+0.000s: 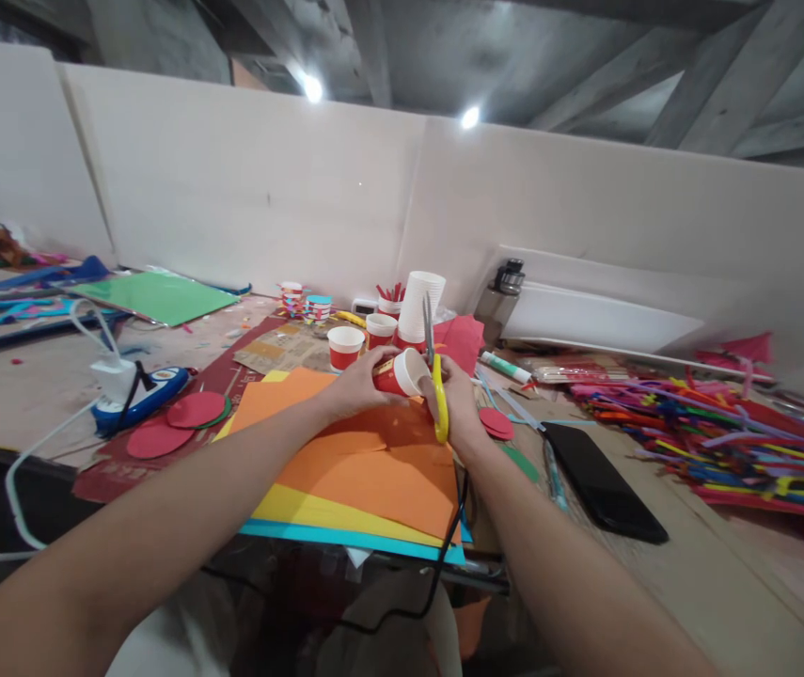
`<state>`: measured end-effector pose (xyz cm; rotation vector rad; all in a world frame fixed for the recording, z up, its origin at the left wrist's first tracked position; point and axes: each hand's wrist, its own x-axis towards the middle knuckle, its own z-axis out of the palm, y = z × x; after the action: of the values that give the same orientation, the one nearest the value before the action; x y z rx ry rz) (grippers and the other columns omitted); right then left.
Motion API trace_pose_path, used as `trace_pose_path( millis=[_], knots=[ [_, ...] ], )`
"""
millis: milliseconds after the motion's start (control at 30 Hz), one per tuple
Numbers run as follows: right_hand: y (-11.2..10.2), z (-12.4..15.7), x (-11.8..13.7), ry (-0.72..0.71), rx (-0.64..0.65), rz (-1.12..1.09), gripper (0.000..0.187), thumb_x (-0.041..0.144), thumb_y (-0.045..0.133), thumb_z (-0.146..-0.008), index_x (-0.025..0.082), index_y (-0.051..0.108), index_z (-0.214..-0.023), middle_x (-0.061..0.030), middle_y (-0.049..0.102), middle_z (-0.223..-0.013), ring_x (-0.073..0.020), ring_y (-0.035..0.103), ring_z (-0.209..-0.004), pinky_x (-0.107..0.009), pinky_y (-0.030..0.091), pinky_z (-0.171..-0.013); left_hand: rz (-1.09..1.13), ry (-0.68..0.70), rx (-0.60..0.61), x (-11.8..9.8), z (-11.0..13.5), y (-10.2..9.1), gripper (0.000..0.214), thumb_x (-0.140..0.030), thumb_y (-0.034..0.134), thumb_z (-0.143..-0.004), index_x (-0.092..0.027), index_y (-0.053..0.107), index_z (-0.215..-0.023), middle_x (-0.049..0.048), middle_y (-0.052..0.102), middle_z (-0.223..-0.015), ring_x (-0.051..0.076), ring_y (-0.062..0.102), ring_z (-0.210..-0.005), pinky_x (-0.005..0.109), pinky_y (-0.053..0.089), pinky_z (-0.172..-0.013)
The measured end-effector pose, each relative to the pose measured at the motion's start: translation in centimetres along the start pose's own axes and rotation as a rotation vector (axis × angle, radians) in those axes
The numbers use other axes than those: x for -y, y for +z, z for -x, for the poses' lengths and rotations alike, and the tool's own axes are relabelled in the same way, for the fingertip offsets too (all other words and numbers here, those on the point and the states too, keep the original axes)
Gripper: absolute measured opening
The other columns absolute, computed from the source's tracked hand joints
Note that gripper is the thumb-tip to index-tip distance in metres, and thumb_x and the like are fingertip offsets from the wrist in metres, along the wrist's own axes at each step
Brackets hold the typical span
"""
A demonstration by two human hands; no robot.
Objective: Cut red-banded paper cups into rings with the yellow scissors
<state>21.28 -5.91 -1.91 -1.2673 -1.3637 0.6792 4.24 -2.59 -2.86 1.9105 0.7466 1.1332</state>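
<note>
My left hand (363,387) is closed around a small red and white paper cup (402,373), which is tipped with its opening toward the right. In my right hand (456,404) is a pair of scissors (441,400) with yellow handles, its blades pointing up beside the cup. Orange paper sheets (345,470) lie below both hands, on top of yellow and blue sheets. Just behind the hands stand another red and white cup (345,348) and a tall stack of white cups (421,303).
To the right lie a black phone (606,480), a glue stick (507,366) and a heap of colourful pipe cleaners (718,432). Red paper circles (162,434) and a blue power strip (140,400) with a white cable are at left. White boards (253,179) wall off the back.
</note>
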Motion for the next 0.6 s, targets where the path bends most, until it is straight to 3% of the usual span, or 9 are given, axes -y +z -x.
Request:
trace_pose_path(
  millis=[133, 267, 367, 467, 600],
  knots=[
    [0.1, 0.0, 0.2, -0.023, -0.042, 0.002, 0.032, 0.033, 0.056, -0.064, 0.019, 0.059, -0.092, 0.0045, 0.056, -0.060, -0.0096, 0.043, -0.044, -0.022, 0.036, -0.043, 0.282, -0.182, 0.050, -0.1, 0.2, -0.1, 0.074, -0.050, 0.078, -0.067, -0.017, 0.048, -0.125, 0.0117, 0.059, -0.115, 0.022, 0.063, -0.093, 0.034, 0.056, -0.072],
    [0.3, -0.1, -0.2, -0.027, -0.042, -0.016, 0.034, 0.033, 0.058, -0.063, 0.019, 0.060, -0.095, 0.0061, 0.054, -0.058, -0.0097, 0.042, -0.044, -0.022, 0.036, -0.043, 0.471, -0.208, 0.043, -0.4, 0.6, 0.3, 0.064, -0.059, 0.072, -0.071, -0.016, 0.053, -0.115, 0.0086, 0.060, -0.103, 0.017, 0.061, -0.081, 0.026, 0.053, -0.057],
    [0.6, 0.0, -0.4, -0.061, -0.029, -0.047, 0.039, 0.033, 0.059, -0.065, 0.019, 0.061, -0.101, 0.0031, 0.060, -0.067, -0.0118, 0.050, -0.052, -0.023, 0.042, -0.048, 0.606, -0.230, 0.001, -0.4, 0.6, 0.8, 0.062, -0.067, 0.067, -0.070, -0.016, 0.057, -0.104, 0.0059, 0.062, -0.088, 0.014, 0.059, -0.068, 0.023, 0.048, -0.048],
    [0.9, 0.3, -0.2, -0.105, -0.025, -0.079, 0.042, 0.033, 0.060, -0.065, 0.018, 0.062, -0.105, -0.0021, 0.067, -0.084, -0.0158, 0.060, -0.068, -0.024, 0.048, -0.057, 0.622, -0.279, -0.059, -0.2, 0.4, 1.1, 0.059, -0.071, 0.062, -0.072, -0.017, 0.059, -0.096, 0.0023, 0.060, -0.072, 0.011, 0.054, -0.053, 0.020, 0.040, -0.042],
    [1.1, 0.7, 0.3, -0.062, 0.005, -0.070, 0.048, 0.036, 0.062, -0.067, 0.018, 0.061, -0.111, -0.0054, 0.069, -0.088, -0.0175, 0.063, -0.070, -0.022, 0.044, -0.049, 0.571, -0.301, -0.167, -0.1, 0.1, 1.1, 0.054, -0.070, 0.055, -0.079, -0.017, 0.059, -0.088, -0.0013, 0.052, -0.059, 0.008, 0.046, -0.044, 0.017, 0.028, -0.038]
  ],
)
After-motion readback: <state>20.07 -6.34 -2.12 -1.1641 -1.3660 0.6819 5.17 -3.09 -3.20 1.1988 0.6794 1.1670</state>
